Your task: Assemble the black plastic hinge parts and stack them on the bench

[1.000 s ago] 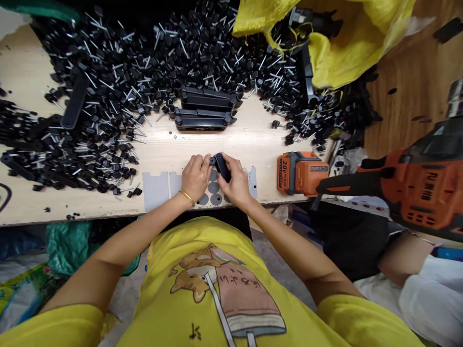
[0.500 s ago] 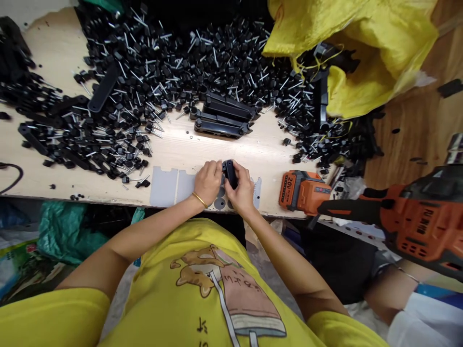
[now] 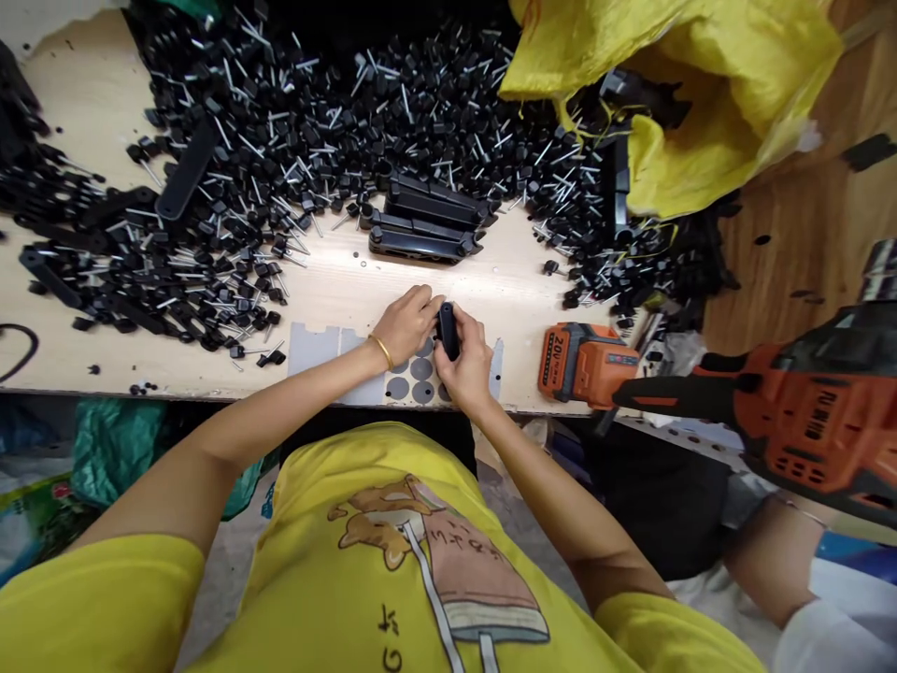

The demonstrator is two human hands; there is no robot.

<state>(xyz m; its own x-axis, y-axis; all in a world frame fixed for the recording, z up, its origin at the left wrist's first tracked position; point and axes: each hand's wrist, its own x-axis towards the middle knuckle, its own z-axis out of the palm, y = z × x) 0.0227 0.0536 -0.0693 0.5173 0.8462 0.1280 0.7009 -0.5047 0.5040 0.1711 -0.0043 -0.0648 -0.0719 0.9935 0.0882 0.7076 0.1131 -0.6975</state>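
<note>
My right hand [image 3: 466, 363] is closed around a long black plastic bar [image 3: 448, 329] with rounded ends, held over the front of the bench. My left hand [image 3: 407, 323] has its fingers bent together at the bar's upper left side; whatever they pinch there is hidden. Below both hands lies a grey sheet with round discs [image 3: 421, 393] cut in it. A plain grey sheet [image 3: 312, 350] is to the left, partly under my left forearm. Beyond my hands several assembled black bar-shaped parts [image 3: 424, 224] lie side by side.
A large heap of black-headed knobs with metal pins [image 3: 315, 121] covers the back of the bench [image 3: 336, 290]. At the right are an orange cordless tool [image 3: 805, 421] with its 20V battery [image 3: 585, 365], and a yellow sack [image 3: 673, 56]. Another person's arm [image 3: 777, 551] shows at lower right.
My left hand has shifted slightly up and left on the bar, uncovering more discs. The bar now appears narrower in my right hand. The whole view has shifted slightly.
</note>
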